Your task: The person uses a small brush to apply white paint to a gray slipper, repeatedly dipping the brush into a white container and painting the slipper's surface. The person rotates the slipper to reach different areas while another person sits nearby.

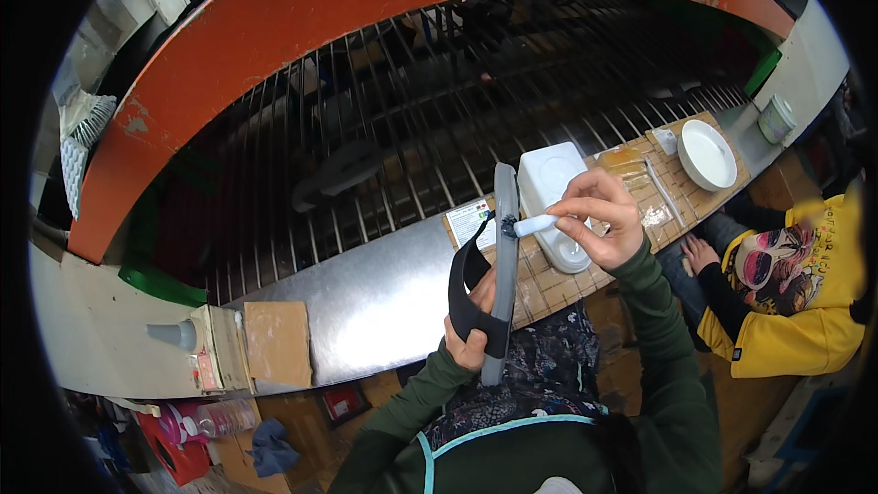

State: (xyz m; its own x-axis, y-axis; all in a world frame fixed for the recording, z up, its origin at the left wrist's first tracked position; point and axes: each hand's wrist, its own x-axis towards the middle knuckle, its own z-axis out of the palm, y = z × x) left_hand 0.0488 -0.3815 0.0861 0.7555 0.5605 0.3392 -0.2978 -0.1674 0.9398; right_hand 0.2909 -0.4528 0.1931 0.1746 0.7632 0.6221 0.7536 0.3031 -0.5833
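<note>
The left hand [471, 334] is closed around the lower part of a long grey sandal sole with a black strap [504, 256], holding it upright and edge-on above the person's lap, with the strap looping out toward the left. The right hand [605, 220] pinches a small pale-blue and white brush or applicator stick [535, 225] between thumb and fingertips, its other fingers curled loosely; the stick's tip touches the sole at a dark blob of glue-like stuff just where the strap meets the sole (what the dark stuff is cannot be told for sure). Behind the sole, on a tan, grid-patterned work board [558, 284], lies a white rectangular plastic container [553, 187], partly hidden by the right hand. Farther right on the same board sit a clear plastic bag [631, 169] and a round white bowl [709, 154]. The board rests on a shiny steel ledge [366, 297] below a dark barred grate [439, 110] framed by a curved orange metal beam [302, 9]. At the right edge sits another person in a yellow printed top [805, 284], a hand resting on a knee.
</note>
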